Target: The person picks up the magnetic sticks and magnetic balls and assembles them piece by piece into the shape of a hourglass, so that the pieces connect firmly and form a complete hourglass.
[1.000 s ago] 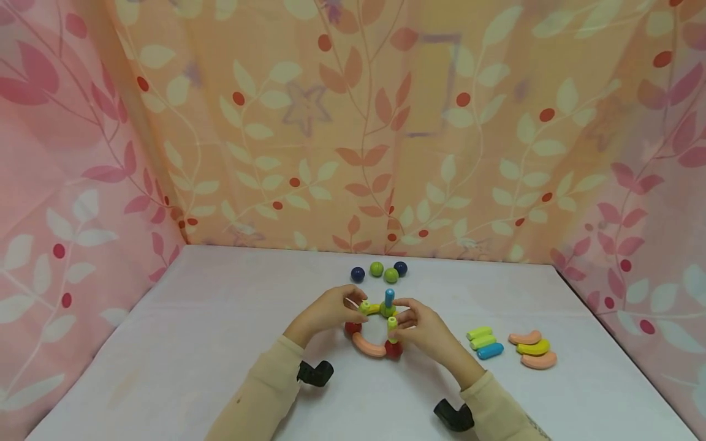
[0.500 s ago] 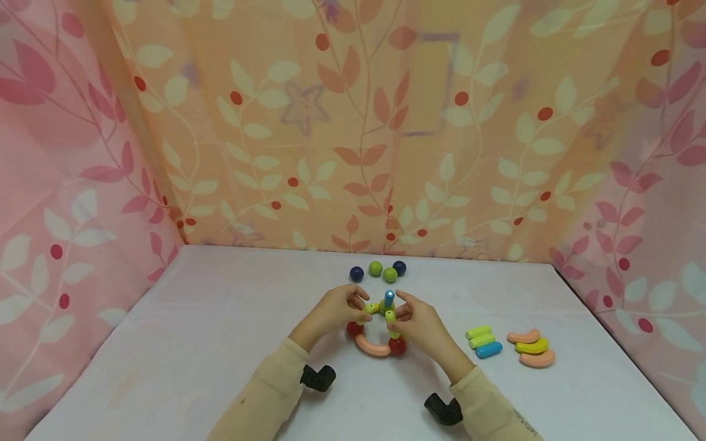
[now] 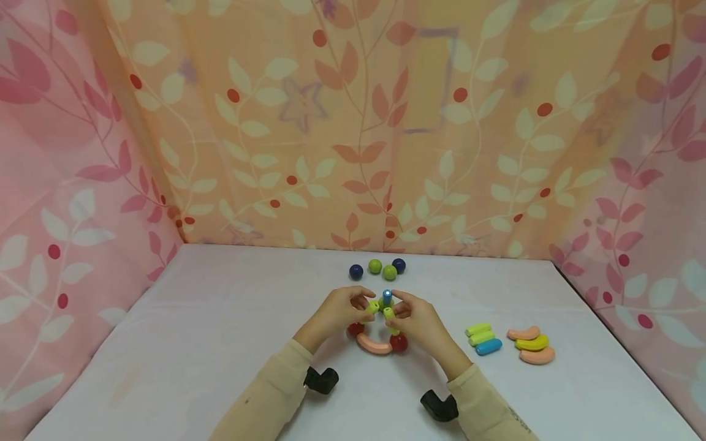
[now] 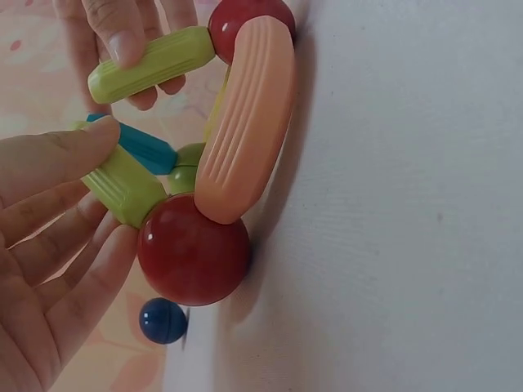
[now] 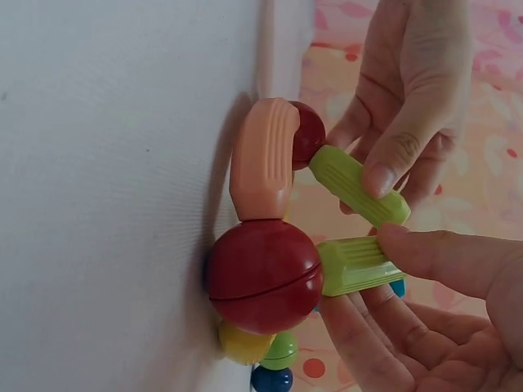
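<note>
My left hand [image 3: 339,309] pinches a light green ribbed stick [image 4: 127,188] rising from a red ball [image 4: 194,249]. Opposite it, my right hand [image 3: 421,321] pinches another light green stick [image 5: 359,265] between thumb and fingers; this one comes off a second red ball [image 5: 263,276]. A curved orange stick [image 3: 374,345] joins both red balls at the near side. The two green sticks lean inward, their upper ends close to each other. Behind them a blue stick [image 3: 387,296] stands up from a green ball [image 4: 186,167]. A curved yellow stick is mostly hidden at the back.
Beyond the hands lie two dark blue balls [image 3: 355,272] and two green balls [image 3: 390,272]. To the right are two light green sticks [image 3: 481,337], a blue stick [image 3: 488,346] and several curved orange and yellow sticks [image 3: 532,342]. A floral curtain [image 3: 265,153] surrounds the white table [image 3: 165,343].
Both hands have moved closer together, tilting the upper ends of the two green sticks inward. The right red ball has shifted slightly right and away from the near edge.
</note>
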The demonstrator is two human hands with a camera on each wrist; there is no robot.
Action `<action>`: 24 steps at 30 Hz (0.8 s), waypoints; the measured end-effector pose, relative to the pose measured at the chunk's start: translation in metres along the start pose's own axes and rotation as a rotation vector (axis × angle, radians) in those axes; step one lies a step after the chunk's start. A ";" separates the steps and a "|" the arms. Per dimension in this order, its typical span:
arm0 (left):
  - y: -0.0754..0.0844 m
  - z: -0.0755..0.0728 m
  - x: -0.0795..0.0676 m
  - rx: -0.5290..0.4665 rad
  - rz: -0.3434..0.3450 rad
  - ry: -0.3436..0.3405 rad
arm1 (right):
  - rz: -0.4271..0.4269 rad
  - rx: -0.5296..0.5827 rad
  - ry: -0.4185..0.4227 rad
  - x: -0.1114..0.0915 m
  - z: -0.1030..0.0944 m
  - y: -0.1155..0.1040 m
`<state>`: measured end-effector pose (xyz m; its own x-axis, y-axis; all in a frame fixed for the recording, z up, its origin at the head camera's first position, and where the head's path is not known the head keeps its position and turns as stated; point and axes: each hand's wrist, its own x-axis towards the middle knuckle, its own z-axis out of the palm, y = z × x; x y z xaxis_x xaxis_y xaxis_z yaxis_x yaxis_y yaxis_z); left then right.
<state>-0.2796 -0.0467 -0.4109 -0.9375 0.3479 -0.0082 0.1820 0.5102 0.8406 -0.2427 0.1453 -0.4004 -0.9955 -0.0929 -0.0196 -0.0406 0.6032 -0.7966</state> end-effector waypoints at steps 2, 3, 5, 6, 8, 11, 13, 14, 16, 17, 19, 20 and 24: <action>-0.001 0.000 0.000 0.006 0.002 0.000 | -0.008 -0.004 0.001 0.000 0.001 -0.001; 0.000 0.000 0.000 0.009 0.004 0.000 | -0.015 -0.009 0.003 0.000 0.001 -0.001; 0.000 0.001 0.000 0.011 0.009 0.000 | -0.028 -0.019 0.008 -0.001 0.001 0.000; 0.000 0.002 -0.001 0.014 0.014 -0.001 | -0.037 -0.023 0.011 -0.001 0.001 0.000; 0.000 0.003 -0.001 0.016 0.018 -0.003 | -0.048 -0.025 0.018 -0.002 0.001 0.000; 0.000 0.005 -0.001 0.019 0.022 -0.008 | -0.049 -0.018 0.030 -0.002 0.003 0.001; -0.001 0.005 -0.001 0.021 0.023 -0.012 | -0.045 -0.009 0.039 -0.001 0.004 0.002; -0.001 0.006 0.000 0.022 0.024 -0.013 | -0.048 -0.009 0.043 -0.001 0.004 0.003; -0.001 0.006 0.000 0.021 0.027 -0.012 | -0.050 -0.004 0.048 0.000 0.005 0.003; -0.002 0.006 0.000 0.021 0.023 -0.012 | -0.050 -0.003 0.049 0.000 0.005 0.004; -0.002 0.005 0.000 0.017 0.022 -0.010 | -0.052 -0.001 0.052 0.000 0.005 0.004; -0.002 0.005 0.000 0.017 0.023 -0.008 | -0.054 -0.001 0.053 0.000 0.005 0.004; -0.002 0.005 -0.001 0.026 0.032 -0.006 | -0.047 -0.004 0.054 0.000 0.005 0.003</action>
<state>-0.2770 -0.0438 -0.4152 -0.9293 0.3690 0.0148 0.2194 0.5193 0.8259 -0.2419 0.1428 -0.4060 -0.9956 -0.0783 0.0510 -0.0880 0.6021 -0.7936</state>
